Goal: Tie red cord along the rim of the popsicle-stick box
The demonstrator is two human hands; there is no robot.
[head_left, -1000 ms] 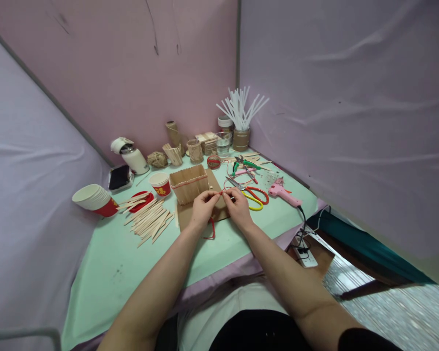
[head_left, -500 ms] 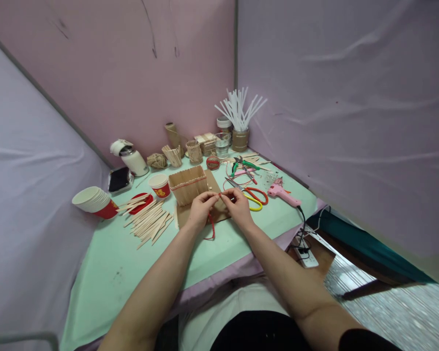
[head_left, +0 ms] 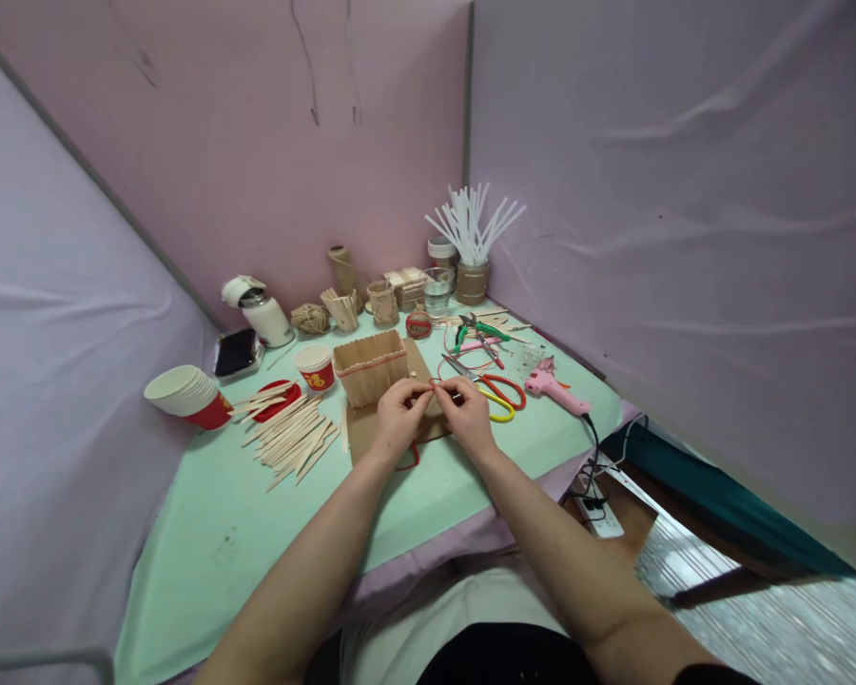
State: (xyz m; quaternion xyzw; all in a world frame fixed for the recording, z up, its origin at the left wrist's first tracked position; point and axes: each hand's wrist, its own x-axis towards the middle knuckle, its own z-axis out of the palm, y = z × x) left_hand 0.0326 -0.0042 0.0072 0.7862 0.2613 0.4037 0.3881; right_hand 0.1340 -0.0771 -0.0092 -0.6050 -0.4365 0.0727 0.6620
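Observation:
My left hand (head_left: 398, 417) and my right hand (head_left: 465, 412) meet over a brown cardboard sheet (head_left: 362, 436), fingertips pinched together on a thin red cord (head_left: 411, 459) that hangs in a loop below my left hand. A box made of wooden craft sticks (head_left: 369, 366), with a red line round its rim, stands just beyond my left hand. Scissors with red and yellow handles (head_left: 496, 391) lie right of my right hand.
Loose wooden sticks (head_left: 291, 432) lie left on the green table (head_left: 243, 514). Stacked red paper cups (head_left: 184, 395), a single cup (head_left: 314, 365), a white bottle (head_left: 258, 309), twine ball (head_left: 308, 318), green pliers (head_left: 480, 329), pink glue gun (head_left: 554, 387), a jar of white sticks (head_left: 472, 243).
Both hands have stayed together pinching the red cord, shifting slightly lower and closer over the cardboard. The view has tilted a little.

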